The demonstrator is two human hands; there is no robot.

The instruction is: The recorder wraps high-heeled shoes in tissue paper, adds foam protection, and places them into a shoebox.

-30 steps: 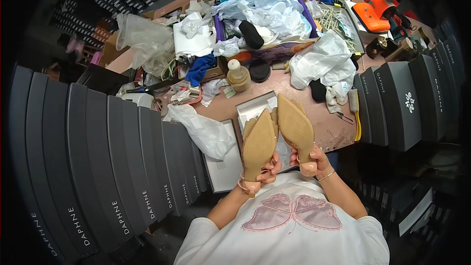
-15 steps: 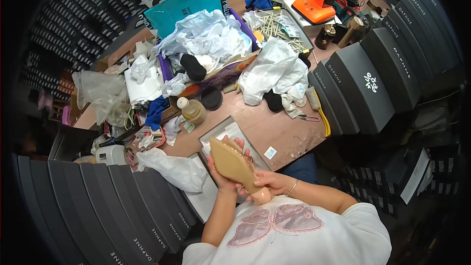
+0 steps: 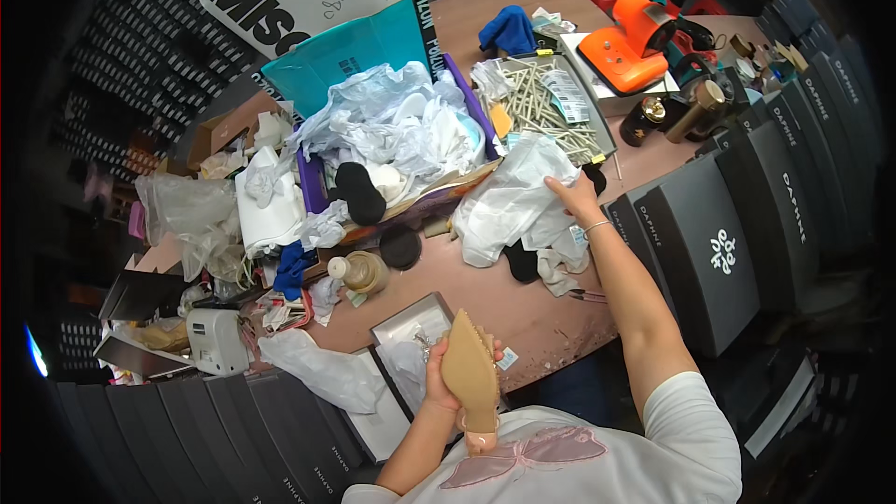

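Observation:
My left hand (image 3: 444, 375) is wrapped round a high-heeled shoe (image 3: 469, 369), held sole outward with its pointed toe up. The sole is smooth and beige, and glittery trim runs along one edge. The shoe's heel end lies close to my shirt front. Farther off on the right, my right hand (image 3: 576, 198) is closed on the edge of a crumpled white cloth (image 3: 509, 201), its fingertips partly hidden. Below the shoe's toe, a grey shoe box (image 3: 403, 325) lined with white paper stands open, with something shiny inside.
A purple-edged box (image 3: 478, 112) overflows with white tissue. Behind the cloth stands a tray of pale sticks (image 3: 537, 105). A bottle (image 3: 362, 273) and a round black lid (image 3: 400, 247) sit mid-table. Dark shoe boxes (image 3: 700, 233) are stacked at right, more at lower left.
My right hand has left the shoe and gone out to the white cloth at far right. My left hand alone keeps the shoe, now more upright. The view has shifted.

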